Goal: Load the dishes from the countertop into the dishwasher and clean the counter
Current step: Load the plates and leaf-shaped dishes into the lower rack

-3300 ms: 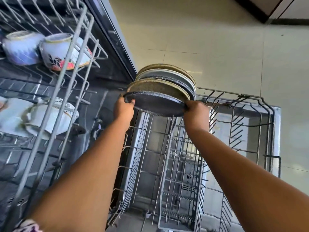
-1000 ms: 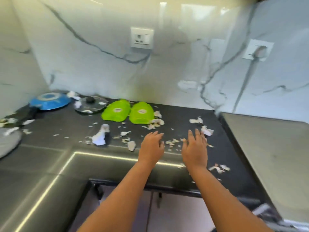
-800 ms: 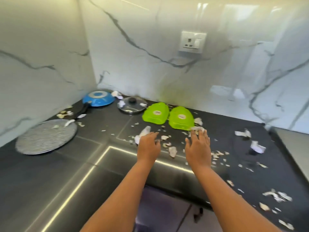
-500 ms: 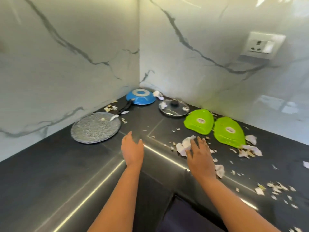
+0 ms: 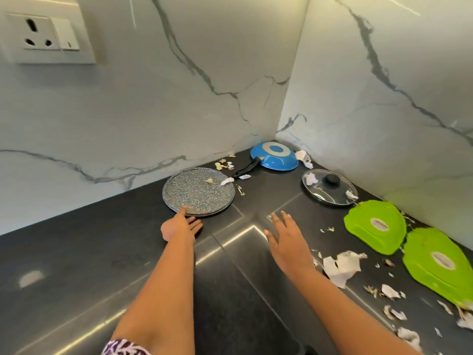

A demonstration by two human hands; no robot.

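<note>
Speckled grey stoneware: the round speckled grey plate (image 5: pixel 198 191) lies flat on the dark stone bench (image 5: pixel 76 265), near the corner of the marble walls.
Left hand: the left hand (image 5: pixel 180 226) is spread flat and empty, one fingertip touching the near rim of the plate.
Right hand: the right hand (image 5: pixel 286 238) hovers over the bench, fingers wide apart, holding nothing.
Change: a few seconds ago both hands were setting a stack of plates into the dishwasher rack; the view has since swung back to the bench and leftward, and the hands have travelled from the green items toward the grey plate.
Meaning: one load appears stowed; the grey plate is judged the next item to collect.
Remaining dishes: an upturned blue frying pan with a black handle (image 5: pixel 274 157) in the corner, a glass lid with a black knob (image 5: pixel 328 187) beside it, and two bright green plastic dishes (image 5: pixel 375 226) lying face down to the right.
Debris: torn white paper scraps and peelings (image 5: pixel 341 266) lie scattered over the bench; two bits rest on the grey plate.
Caution: tipping the plate may shed those bits; wiping is not yet begun.
</note>
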